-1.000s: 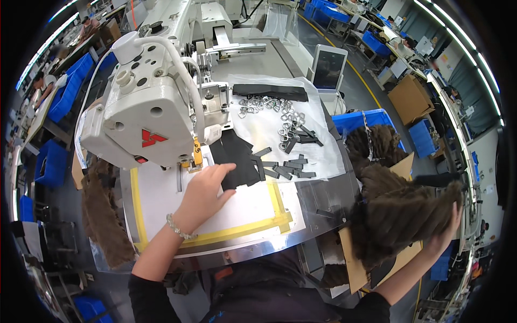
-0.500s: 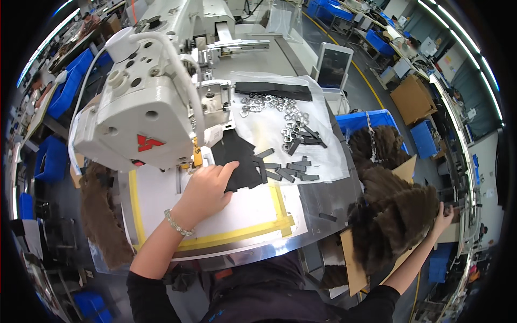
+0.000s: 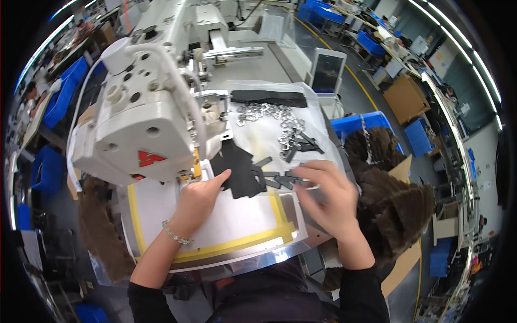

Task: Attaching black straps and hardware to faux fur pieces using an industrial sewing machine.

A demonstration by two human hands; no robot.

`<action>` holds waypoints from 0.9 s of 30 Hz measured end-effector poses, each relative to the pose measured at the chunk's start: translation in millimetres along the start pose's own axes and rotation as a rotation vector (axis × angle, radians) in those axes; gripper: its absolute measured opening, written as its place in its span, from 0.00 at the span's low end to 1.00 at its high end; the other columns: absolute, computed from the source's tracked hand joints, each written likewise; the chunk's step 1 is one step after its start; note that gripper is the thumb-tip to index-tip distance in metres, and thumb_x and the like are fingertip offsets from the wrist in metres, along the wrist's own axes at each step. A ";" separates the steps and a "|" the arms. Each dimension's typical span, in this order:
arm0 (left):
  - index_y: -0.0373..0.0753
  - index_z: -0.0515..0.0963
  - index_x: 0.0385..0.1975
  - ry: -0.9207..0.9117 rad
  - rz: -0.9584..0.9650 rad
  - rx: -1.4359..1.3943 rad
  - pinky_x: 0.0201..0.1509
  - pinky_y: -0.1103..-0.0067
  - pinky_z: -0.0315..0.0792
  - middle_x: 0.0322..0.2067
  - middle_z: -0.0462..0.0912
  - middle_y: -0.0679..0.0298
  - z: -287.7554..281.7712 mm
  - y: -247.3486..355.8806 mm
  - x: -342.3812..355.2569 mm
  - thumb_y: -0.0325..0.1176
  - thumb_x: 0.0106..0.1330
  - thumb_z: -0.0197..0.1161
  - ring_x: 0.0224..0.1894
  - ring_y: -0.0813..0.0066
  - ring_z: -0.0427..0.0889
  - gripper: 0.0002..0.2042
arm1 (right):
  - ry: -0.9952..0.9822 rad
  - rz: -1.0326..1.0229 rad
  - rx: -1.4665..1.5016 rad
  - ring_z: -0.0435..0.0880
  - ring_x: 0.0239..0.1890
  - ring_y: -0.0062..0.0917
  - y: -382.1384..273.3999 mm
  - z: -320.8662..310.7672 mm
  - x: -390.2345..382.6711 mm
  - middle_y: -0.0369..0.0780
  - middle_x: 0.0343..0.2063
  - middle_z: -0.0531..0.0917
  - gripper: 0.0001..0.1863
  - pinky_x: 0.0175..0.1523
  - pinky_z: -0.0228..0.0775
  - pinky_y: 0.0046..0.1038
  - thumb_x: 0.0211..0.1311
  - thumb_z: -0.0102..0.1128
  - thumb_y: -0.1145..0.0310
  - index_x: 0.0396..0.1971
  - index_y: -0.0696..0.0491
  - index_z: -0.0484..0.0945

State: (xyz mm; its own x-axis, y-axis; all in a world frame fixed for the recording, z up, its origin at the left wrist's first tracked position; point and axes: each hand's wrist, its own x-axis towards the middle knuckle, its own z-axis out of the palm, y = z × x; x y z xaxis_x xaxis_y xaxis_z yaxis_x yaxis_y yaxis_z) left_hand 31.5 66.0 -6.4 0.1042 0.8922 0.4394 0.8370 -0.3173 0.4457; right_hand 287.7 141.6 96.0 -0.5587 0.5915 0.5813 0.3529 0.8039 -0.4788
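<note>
My left hand point(image 3: 198, 203) is beneath the head of the white sewing machine point(image 3: 145, 116). Its thumb stretches toward the stack of black fabric pieces point(image 3: 240, 169) and meets its left edge; the other fingertips are hidden by the needle area. Over the loose short black strips point(image 3: 283, 182) reaches my right hand point(image 3: 331, 199), blurred, thumb and forefinger apart, with nothing visible between them. A pile of small metal rings point(image 3: 269, 111) lies beyond the strips, some joined to black tabs point(image 3: 304, 145). At the back rests a long black band point(image 3: 269, 98).
Yellow tape point(image 3: 237, 245) frames a white sheet on the machine table. Brown fur pieces point(image 3: 398, 215) are heaped on the right beside a blue bin point(image 3: 355, 123); another brown fur piece point(image 3: 102, 231) hangs at the left edge. A screen panel point(image 3: 327, 70) stands at the back right.
My right hand has left the brown fur pile on the right and come over the black strips. My left hand has shifted slightly down and left, its thumb drawn back to the stack's edge.
</note>
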 end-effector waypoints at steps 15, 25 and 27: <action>0.37 0.79 0.34 0.037 0.042 0.048 0.35 0.78 0.77 0.31 0.83 0.61 -16.4 -2.2 -1.1 0.24 0.53 0.64 0.31 0.68 0.83 0.08 | -0.420 0.012 0.444 0.82 0.44 0.31 47.8 140.2 26.7 0.41 0.46 0.81 0.15 0.49 0.76 0.28 0.49 0.64 0.81 0.40 0.55 0.80; 0.31 0.79 0.33 -0.043 0.360 0.449 0.42 0.77 0.80 0.35 0.83 0.56 -15.4 -14.4 -31.2 0.25 0.52 0.63 0.39 0.65 0.84 0.09 | -0.391 -0.129 0.213 0.79 0.46 0.42 49.6 152.4 26.3 0.44 0.46 0.80 0.27 0.49 0.72 0.36 0.52 0.66 0.73 0.54 0.49 0.70; 0.31 0.80 0.35 -0.021 0.294 0.449 0.43 0.76 0.80 0.37 0.83 0.56 -17.4 -18.8 -33.1 0.25 0.52 0.63 0.40 0.64 0.85 0.10 | -0.372 -0.164 0.208 0.79 0.45 0.41 49.9 152.7 24.1 0.42 0.46 0.80 0.27 0.50 0.72 0.36 0.52 0.66 0.73 0.54 0.49 0.70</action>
State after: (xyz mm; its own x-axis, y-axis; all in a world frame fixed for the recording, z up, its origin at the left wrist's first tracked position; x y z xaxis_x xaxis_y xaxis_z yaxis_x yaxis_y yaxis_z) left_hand 2.9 36.9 -15.7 0.3758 0.7939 0.4780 0.9177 -0.3905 -0.0729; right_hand 177.2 186.4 -14.4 -0.8398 0.3643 0.4026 0.1006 0.8331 -0.5440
